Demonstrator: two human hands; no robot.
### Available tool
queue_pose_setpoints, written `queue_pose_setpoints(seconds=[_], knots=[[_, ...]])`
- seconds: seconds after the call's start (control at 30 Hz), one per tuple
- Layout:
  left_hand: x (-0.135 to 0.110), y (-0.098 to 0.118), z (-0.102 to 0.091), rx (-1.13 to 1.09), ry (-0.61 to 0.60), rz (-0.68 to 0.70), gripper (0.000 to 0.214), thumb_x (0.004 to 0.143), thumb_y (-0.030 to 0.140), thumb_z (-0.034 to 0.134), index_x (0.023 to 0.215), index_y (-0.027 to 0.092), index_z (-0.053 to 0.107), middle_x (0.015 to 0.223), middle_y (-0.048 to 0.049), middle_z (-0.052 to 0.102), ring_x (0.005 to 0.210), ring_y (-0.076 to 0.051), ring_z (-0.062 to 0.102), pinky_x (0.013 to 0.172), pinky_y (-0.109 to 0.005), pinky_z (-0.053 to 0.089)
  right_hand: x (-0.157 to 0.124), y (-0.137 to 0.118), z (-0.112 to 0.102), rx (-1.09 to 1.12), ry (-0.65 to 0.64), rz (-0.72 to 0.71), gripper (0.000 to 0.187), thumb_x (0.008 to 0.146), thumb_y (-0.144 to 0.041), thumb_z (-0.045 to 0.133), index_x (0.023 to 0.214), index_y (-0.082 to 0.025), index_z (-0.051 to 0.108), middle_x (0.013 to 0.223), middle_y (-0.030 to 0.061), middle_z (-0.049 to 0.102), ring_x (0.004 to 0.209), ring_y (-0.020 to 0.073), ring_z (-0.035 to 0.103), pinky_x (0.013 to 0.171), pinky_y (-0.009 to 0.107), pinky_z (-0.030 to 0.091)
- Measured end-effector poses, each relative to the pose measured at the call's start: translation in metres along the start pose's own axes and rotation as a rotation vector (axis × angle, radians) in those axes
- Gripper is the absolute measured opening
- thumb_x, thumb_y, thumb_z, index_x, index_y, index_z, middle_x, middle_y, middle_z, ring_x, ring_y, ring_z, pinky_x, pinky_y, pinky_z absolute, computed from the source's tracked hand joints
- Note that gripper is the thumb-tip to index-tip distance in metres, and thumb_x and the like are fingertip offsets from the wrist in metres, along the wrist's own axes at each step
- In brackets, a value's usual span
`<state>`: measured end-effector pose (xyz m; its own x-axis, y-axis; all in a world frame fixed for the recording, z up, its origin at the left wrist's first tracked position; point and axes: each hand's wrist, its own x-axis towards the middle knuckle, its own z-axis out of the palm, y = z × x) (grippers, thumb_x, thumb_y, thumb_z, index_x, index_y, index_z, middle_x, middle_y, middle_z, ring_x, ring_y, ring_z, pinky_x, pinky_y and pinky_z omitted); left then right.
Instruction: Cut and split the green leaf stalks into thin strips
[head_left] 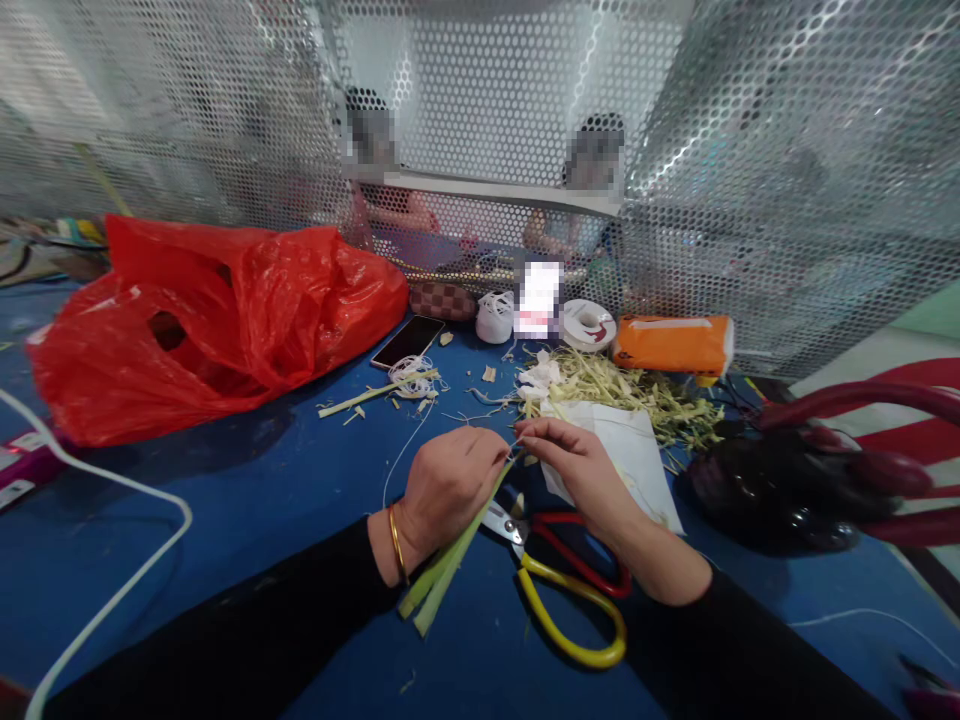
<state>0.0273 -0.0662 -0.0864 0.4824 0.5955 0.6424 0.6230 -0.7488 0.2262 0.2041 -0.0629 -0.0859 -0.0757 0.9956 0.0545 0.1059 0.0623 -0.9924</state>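
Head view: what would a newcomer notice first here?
The big red plastic bag, slumped at the left of the blue table, catches the eye first. At centre front, the left hand clasps a bundle of green strips while the right hand pinches their top end, with red-and-yellow scissors lying just below. A perforated metal screen walls off the back.

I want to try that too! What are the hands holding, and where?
The left hand grips the green leaf strips near their top end; the right hand pinches the very tip.
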Motion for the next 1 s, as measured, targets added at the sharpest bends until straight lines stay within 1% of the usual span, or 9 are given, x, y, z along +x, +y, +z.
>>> queue_pose_setpoints(seconds=[0.1,0.17,0.27,0.43,0.53,0.6,0.77,0.87,1.0], knots=[[0.0,-0.001,0.002,-0.05,0.033,-0.072,0.015,0.089,0.02,0.05,0.08,0.017,0.061,0.075,-0.0024,0.067,0.072,-0.015,0.061,0.069,-0.026,0.043,0.0,-0.005,-0.003,-0.059,0.002,-0.085,0.01,0.075,-0.027,0.063,0.069,-0.02,0.063,0.098,0.0064,0.065,0.101,0.0236,0.056,0.09,0.038,0.039],[0.001,-0.001,0.003,-0.08,0.031,-0.155,0.011,0.086,0.02,0.054,0.079,0.017,0.062,0.074,-0.0011,0.067,0.07,-0.014,0.061,0.067,-0.025,0.042,0.0,-0.007,-0.006,-0.166,0.012,-0.216,0.009,0.077,-0.024,0.062,0.069,-0.02,0.062,0.1,0.0063,0.063,0.101,0.0231,0.055,0.092,0.038,0.037],[0.003,0.0,0.002,-0.145,0.009,-0.303,0.008,0.083,0.02,0.059,0.076,0.019,0.063,0.072,0.0007,0.067,0.07,-0.013,0.061,0.066,-0.024,0.04,0.0,-0.009,-0.008,-0.283,0.007,-0.367,0.01,0.081,-0.021,0.058,0.072,-0.021,0.06,0.097,0.0061,0.06,0.098,0.0217,0.054,0.086,0.036,0.039],[0.007,-0.002,0.002,-0.295,-0.079,-0.607,0.013,0.08,0.028,0.06,0.072,0.019,0.062,0.069,0.0021,0.066,0.064,-0.012,0.058,0.059,-0.023,0.038,0.0,-0.011,-0.009,-0.006,-0.101,-0.166,0.013,0.083,-0.025,0.056,0.071,-0.02,0.056,0.09,0.003,0.061,0.068,0.0136,0.052,0.066,0.029,0.041],[0.009,-0.007,0.004,-0.337,-0.139,-0.738,0.014,0.078,0.031,0.061,0.069,0.019,0.062,0.065,0.0019,0.064,0.06,-0.013,0.055,0.056,-0.024,0.037,-0.002,-0.014,-0.009,0.246,-0.197,-0.064,0.012,0.088,-0.026,0.052,0.078,-0.019,0.055,0.09,0.003,0.063,0.068,0.0135,0.056,0.066,0.029,0.042],[0.01,-0.01,0.006,-0.393,-0.158,-0.775,0.014,0.076,0.03,0.06,0.068,0.019,0.061,0.065,0.0012,0.063,0.061,-0.014,0.054,0.057,-0.025,0.038,-0.003,-0.015,-0.01,0.304,-0.271,-0.039,0.014,0.09,-0.028,0.05,0.079,-0.02,0.053,0.078,0.0002,0.06,0.069,0.0147,0.059,0.067,0.03,0.042],[0.014,-0.011,0.008,-0.704,-0.071,-0.812,0.011,0.072,0.024,0.062,0.065,0.017,0.058,0.074,-0.0016,0.065,0.071,-0.014,0.057,0.067,-0.026,0.042,-0.002,-0.004,-0.009,-0.024,-0.322,-0.096,0.018,0.09,-0.03,0.05,0.075,-0.02,0.048,0.064,-0.0041,0.052,0.06,0.0129,0.052,0.063,0.028,0.041],[0.016,-0.007,0.007,-1.041,-0.037,-0.884,0.016,0.071,0.025,0.064,0.065,0.016,0.052,0.084,-0.0014,0.065,0.062,-0.008,0.053,0.058,-0.021,0.039,-0.001,0.003,-0.006,-0.142,-0.313,-0.114,0.016,0.092,-0.029,0.046,0.078,-0.021,0.048,0.067,-0.0037,0.054,0.064,0.0134,0.052,0.065,0.028,0.041],[0.016,-0.004,0.007,-1.237,-0.115,-0.941,0.018,0.076,0.031,0.061,0.071,0.017,0.051,0.056,0.0061,0.054,0.044,-0.005,0.04,0.046,-0.018,0.029,-0.003,0.002,-0.005,-0.249,-0.311,-0.15,0.014,0.093,-0.025,0.041,0.08,-0.022,0.045,0.067,-0.0038,0.052,0.064,0.0134,0.05,0.065,0.027,0.039]])
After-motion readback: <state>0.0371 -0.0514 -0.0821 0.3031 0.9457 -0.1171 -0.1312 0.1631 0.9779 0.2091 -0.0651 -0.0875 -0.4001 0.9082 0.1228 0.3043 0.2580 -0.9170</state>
